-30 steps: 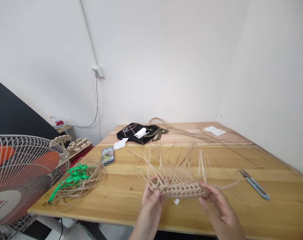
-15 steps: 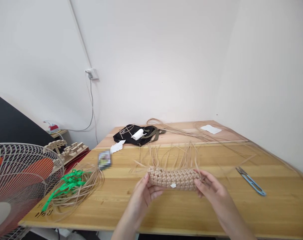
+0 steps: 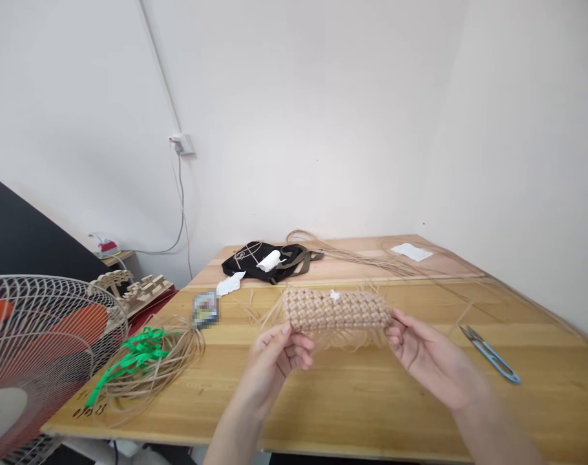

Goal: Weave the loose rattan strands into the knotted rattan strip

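A tan woven piece [image 3: 337, 311], knobbly and oblong, is held up over the table between my two hands. My left hand [image 3: 277, 355] pinches its lower left corner between thumb and fingers. At the lower right corner, my right hand [image 3: 420, 352] grips it the same way. Loose strand ends stick out behind the piece, mostly below its lower edge and at its left side. A small white scrap [image 3: 335, 295] sits at its upper edge. Blue-handled thread snips [image 3: 490, 354] lie on the table to the right of my right hand.
At left, a bundle of tan strands [image 3: 148, 368] with green ribbon [image 3: 143, 349] lies near a fan [image 3: 42, 361]. A black bag [image 3: 248, 260], paper scraps [image 3: 231, 284] and long tan strands [image 3: 357, 255] occupy the back of the wooden table [image 3: 352, 413].
Both hands have tipped the woven piece over and raised it slightly. Its strand ends, which stood up behind it, now hang below. The white scrap moved from the lower edge to the upper.
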Tool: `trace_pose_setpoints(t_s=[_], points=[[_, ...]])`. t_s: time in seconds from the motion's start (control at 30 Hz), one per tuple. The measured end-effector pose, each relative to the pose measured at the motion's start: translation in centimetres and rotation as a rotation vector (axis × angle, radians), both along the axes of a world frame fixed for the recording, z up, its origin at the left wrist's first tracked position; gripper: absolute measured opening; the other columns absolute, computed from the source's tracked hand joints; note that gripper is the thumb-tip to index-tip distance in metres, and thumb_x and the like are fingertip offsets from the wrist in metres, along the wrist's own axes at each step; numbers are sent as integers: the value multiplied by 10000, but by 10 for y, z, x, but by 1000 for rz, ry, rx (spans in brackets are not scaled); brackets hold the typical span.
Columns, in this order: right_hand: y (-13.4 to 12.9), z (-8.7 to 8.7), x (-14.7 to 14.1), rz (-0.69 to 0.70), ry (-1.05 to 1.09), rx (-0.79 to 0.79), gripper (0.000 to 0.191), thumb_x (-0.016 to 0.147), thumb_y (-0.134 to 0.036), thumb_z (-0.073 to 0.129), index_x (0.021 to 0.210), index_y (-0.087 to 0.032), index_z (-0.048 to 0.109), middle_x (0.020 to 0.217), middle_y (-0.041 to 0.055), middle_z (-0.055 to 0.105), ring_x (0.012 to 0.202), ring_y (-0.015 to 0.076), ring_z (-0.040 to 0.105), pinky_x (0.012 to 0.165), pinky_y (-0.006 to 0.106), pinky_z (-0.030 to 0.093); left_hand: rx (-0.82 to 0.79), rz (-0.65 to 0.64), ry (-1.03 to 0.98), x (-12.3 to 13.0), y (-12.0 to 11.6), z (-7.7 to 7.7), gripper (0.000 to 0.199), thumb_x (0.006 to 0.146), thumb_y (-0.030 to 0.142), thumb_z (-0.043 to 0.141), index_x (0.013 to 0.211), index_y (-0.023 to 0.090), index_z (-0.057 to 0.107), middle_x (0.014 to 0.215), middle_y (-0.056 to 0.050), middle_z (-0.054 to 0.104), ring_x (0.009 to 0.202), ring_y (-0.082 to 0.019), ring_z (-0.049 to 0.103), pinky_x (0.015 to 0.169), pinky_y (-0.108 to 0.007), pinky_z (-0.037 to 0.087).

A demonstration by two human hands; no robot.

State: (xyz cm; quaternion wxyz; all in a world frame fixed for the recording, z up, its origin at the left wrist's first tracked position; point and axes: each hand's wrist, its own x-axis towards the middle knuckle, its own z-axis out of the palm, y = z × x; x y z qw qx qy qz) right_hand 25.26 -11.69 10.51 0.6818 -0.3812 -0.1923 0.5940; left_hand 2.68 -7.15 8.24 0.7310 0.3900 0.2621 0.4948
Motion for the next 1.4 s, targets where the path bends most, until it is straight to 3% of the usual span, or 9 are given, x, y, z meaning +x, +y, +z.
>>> trace_pose_setpoints(t_s=[0.2, 0.37, 0.53, 0.73, 0.83, 0.97, 1.07, 1.17, 1.4], points=[[1, 3, 0, 3, 1, 32, 162, 722, -9, 621, 765, -162, 652, 700, 1, 697, 603, 97, 681, 560, 124, 588, -75, 182, 60, 8, 7, 17, 510, 458, 518, 864, 489, 120, 546, 398, 20, 603, 265, -32, 448, 313, -131, 295], [2, -1, 3, 22, -26, 69, 139, 752, -42, 615, 788, -174, 639, 762, 24, 714, 693, 142, 712, 626, 170, 614, -118, 223, 44, 12, 11, 22, 487, 444, 480, 875, 570, 137, 553, 392, 39, 595, 254, -34, 431, 302, -134, 274], [1, -2, 4, 40, -41, 84, 116, 751, -70, 621, 784, -181, 637, 812, 56, 718, 793, 194, 721, 695, 233, 630, -136, 239, 40, 13, 11, 23, 430, 548, 436, 848, 582, 136, 542, 388, 35, 590, 250, -33, 428, 304, -137, 270], [0, 5, 0, 14, 32, 31, 173, 718, -42, 542, 761, -170, 650, 852, 61, 727, 837, 138, 711, 757, 158, 589, -151, 237, 39, 14, 13, 21, 457, 512, 446, 860, 582, 142, 525, 388, 42, 596, 248, -31, 428, 301, -126, 277], [0, 9, -2, 3, 69, 12, 180, 681, -58, 548, 781, -152, 664, 850, 65, 722, 804, 119, 705, 738, 134, 578, -151, 216, 38, 13, 14, 20, 426, 555, 431, 846, 600, 141, 537, 409, 38, 611, 263, -37, 448, 311, -126, 298], [-4, 7, -1, -8, 62, 45, 268, 660, -136, 649, 924, -177, 666, 731, 7, 671, 614, 120, 649, 555, 174, 579, -152, 142, 49, 9, 10, 18, 369, 677, 444, 767, 637, 126, 584, 509, -27, 675, 349, -80, 549, 344, -146, 353], [-9, 1, 0, -42, -79, 115, 468, 619, -211, 785, 1062, -208, 633, 734, -21, 643, 539, 112, 569, 477, 200, 529, -165, 65, 67, 5, 4, 14, 413, 778, 500, 657, 668, 103, 626, 601, -97, 714, 428, -117, 615, 372, -166, 399], [-13, -4, -4, -117, -312, 187, 610, 627, -340, 843, 1169, -242, 582, 808, -8, 658, 609, 122, 570, 526, 203, 518, -156, 7, 74, 2, -1, 7, 454, 806, 539, 610, 780, 90, 673, 689, -123, 736, 531, -152, 671, 405, -175, 449], [-19, -16, -16, -274, -685, 325, 430, 703, -437, 785, 1046, -271, 585, 968, 44, 665, 882, 199, 629, 791, 295, 528, -72, -47, 48, -1, -9, -3, 549, 738, 598, 666, 1090, 178, 620, 987, -97, 719, 711, -219, 723, 476, -235, 537]])
